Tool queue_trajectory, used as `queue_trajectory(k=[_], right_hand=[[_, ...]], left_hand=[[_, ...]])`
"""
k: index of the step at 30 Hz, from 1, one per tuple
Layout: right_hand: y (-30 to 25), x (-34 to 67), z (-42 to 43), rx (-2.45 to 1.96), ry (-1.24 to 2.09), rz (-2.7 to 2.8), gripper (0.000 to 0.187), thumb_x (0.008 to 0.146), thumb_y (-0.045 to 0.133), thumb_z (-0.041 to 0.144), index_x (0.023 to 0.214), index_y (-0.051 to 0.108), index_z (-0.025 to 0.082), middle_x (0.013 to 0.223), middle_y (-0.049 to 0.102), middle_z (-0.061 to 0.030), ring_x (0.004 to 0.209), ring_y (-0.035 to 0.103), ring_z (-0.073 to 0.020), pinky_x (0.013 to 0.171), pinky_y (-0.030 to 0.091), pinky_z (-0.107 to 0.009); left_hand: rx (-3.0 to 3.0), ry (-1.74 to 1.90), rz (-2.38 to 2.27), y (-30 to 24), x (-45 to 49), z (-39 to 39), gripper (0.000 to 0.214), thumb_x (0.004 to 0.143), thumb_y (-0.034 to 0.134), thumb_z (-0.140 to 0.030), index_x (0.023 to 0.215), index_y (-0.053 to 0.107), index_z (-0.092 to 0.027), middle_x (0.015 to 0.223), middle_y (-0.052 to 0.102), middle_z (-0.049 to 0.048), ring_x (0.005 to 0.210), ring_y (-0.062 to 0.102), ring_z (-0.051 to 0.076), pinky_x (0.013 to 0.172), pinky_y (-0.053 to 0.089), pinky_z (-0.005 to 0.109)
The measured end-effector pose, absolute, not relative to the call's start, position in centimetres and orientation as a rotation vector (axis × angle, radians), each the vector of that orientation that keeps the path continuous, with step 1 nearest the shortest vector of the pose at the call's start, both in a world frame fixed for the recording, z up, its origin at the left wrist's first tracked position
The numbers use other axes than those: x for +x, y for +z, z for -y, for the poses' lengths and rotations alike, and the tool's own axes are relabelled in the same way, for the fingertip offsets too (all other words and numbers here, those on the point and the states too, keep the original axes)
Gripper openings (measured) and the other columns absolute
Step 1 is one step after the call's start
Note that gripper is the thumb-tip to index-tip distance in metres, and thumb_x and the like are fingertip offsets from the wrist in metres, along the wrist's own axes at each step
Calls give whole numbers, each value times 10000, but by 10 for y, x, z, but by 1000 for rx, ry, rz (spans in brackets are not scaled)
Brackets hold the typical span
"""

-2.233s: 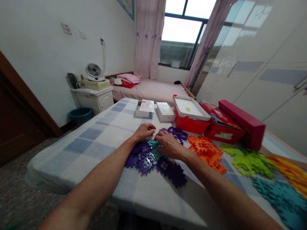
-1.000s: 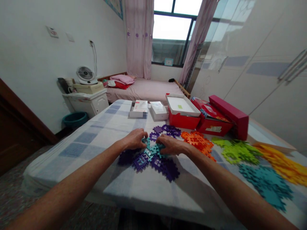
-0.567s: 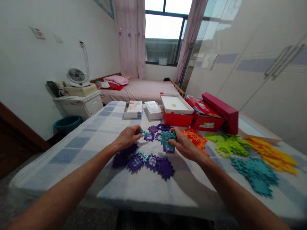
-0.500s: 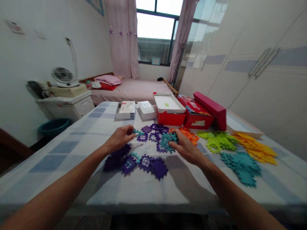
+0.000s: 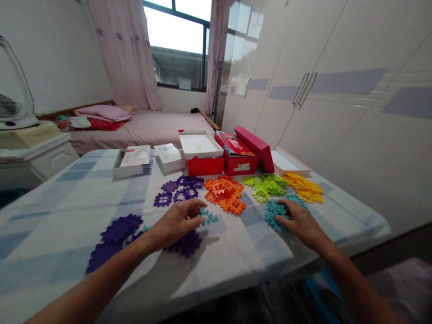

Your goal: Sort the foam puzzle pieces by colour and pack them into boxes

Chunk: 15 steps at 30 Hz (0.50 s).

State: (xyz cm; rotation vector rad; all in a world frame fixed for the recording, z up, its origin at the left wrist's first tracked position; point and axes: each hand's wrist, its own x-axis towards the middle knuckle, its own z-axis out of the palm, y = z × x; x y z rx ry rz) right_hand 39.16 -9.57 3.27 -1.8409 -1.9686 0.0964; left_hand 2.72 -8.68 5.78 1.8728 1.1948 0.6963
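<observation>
My left hand (image 5: 175, 225) is closed in a pinch on a small teal interlocking tile (image 5: 211, 218), held above the table. Farther right, my right hand (image 5: 300, 221) grips several teal interlocking tiles (image 5: 272, 213) with the thumb in front. More teal tiles (image 5: 298, 200) show behind its fingers, and the hand partly covers them. Under and left of my left forearm lie dark purple tiles (image 5: 121, 227), some hidden by the arm. Another purple tile (image 5: 187, 244) rests just below my left hand.
Beyond my hands lie purple frame tiles (image 5: 163, 199), an orange heap (image 5: 224, 191), lime tiles (image 5: 272, 184) and yellow tiles (image 5: 305, 186). White boxes (image 5: 130, 170), a red box (image 5: 205, 166) and a box lid (image 5: 290, 163) stand along the far side of the checked tablecloth (image 5: 232, 252).
The view has turned right. My right hand has moved with its teal tiles from over the purple ones to the teal pile. My left hand has moved right, still pinching its small teal tile.
</observation>
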Motion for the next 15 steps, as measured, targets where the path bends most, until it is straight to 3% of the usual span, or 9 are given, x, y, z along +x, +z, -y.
queue_trajectory(k=[7, 11, 15], right_hand=[[27, 396, 94, -1736, -359, 1981, 364, 807, 513, 361, 1101, 572, 155, 1062, 557, -124, 1039, 515, -282, 927, 434, -436], [36, 366, 109, -1536, -236, 2048, 359, 860, 473, 392, 1145, 553, 187, 1139, 571, -115, 1096, 521, -264, 966, 425, -442], [32, 330, 126, -1307, 39, 2244, 461, 865, 498, 438, 1280, 472, 238, 1249, 568, -85, 1106, 571, -226, 903, 499, -365]], left_hand=[[1771, 662, -1045, 42, 85, 87, 371, 744, 595, -297, 1078, 610, -137, 720, 553, -11, 643, 506, 117, 580, 396, 238], [1598, 756, -991, 33, 115, 85, 450, 711, 616, -252, 1126, 569, -85, 686, 504, -23, 598, 500, 109, 559, 408, 241], [1498, 884, -887, 31, 133, 87, 587, 662, 662, -192, 1224, 520, -100, 763, 537, -4, 656, 527, 109, 615, 435, 243]])
